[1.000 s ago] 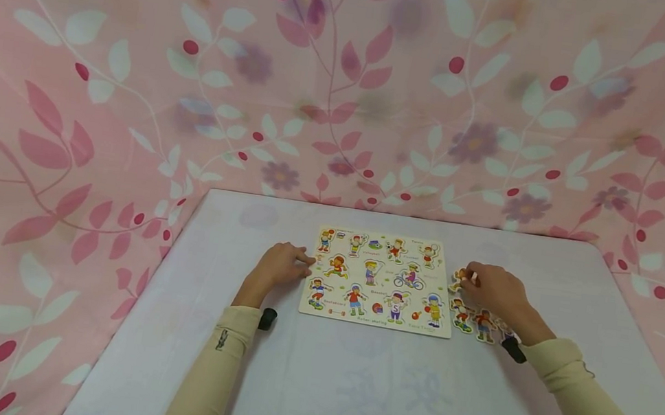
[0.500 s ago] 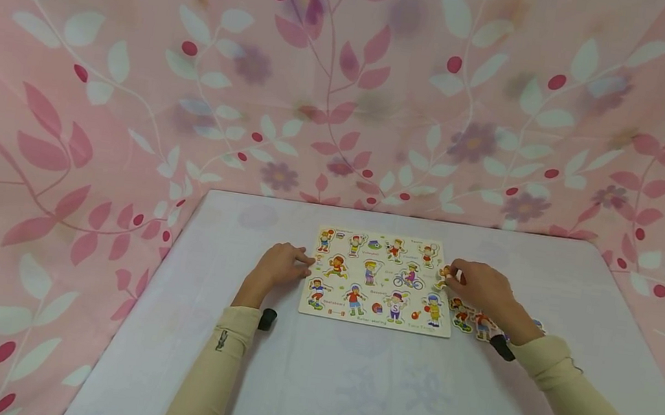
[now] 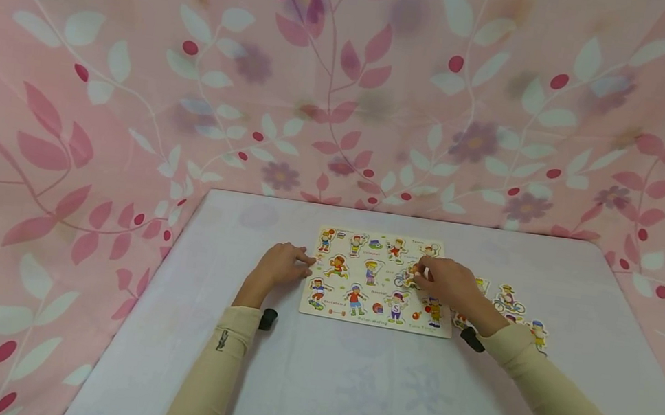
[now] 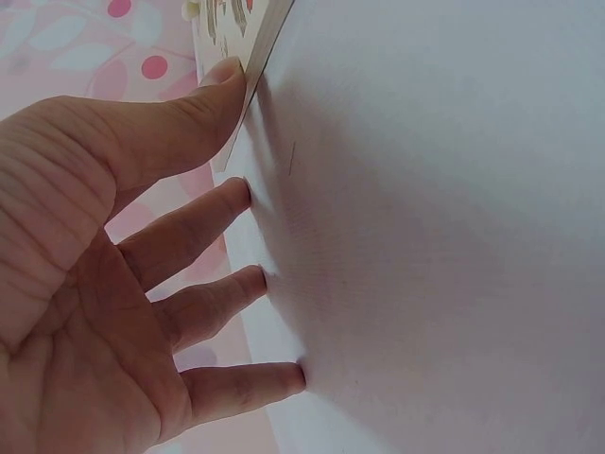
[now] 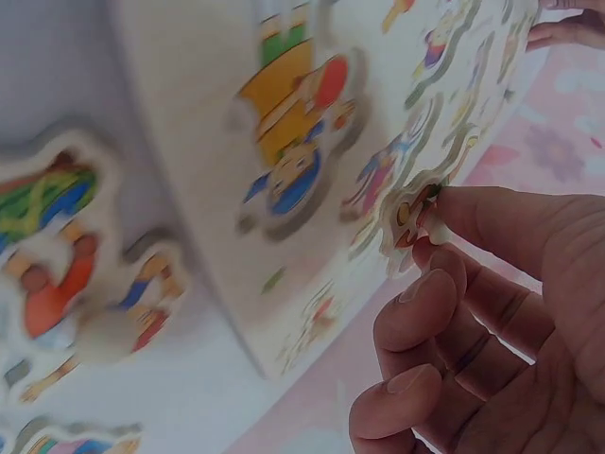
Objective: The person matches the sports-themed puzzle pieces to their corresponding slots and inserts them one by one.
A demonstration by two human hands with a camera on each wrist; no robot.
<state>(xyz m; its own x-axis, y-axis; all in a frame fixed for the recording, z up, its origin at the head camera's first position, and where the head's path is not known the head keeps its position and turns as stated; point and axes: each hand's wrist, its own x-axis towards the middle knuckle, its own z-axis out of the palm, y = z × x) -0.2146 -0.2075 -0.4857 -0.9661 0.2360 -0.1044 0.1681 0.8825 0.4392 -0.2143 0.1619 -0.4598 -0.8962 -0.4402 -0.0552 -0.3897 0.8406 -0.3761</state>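
Observation:
A pale wooden puzzle board (image 3: 401,326) with printed sports figures lies flat on the table. My left hand (image 3: 280,265) is at its left edge; in the left wrist view the thumb (image 4: 203,109) rests on the board's edge and the other fingers are spread, tips at the tabletop. My right hand (image 3: 456,288) is over the board's right part. Between thumb and index finger it pinches a small figure-shaped puzzle piece (image 5: 406,219), tilted above the board near the printed cyclist. Part of the piece is hidden by the fingertips.
Loose puzzle pieces lie right of the board, among them a cyclist piece (image 3: 508,298) and another figure piece (image 3: 539,332); the right forearm partly covers several. A white cloth covers the table (image 3: 347,389). A pink floral curtain (image 3: 346,98) hangs behind it.
The right hand has moved left with the puzzle piece, from beside the board's right edge to over the board. More loose pieces show behind it. The left hand stays put.

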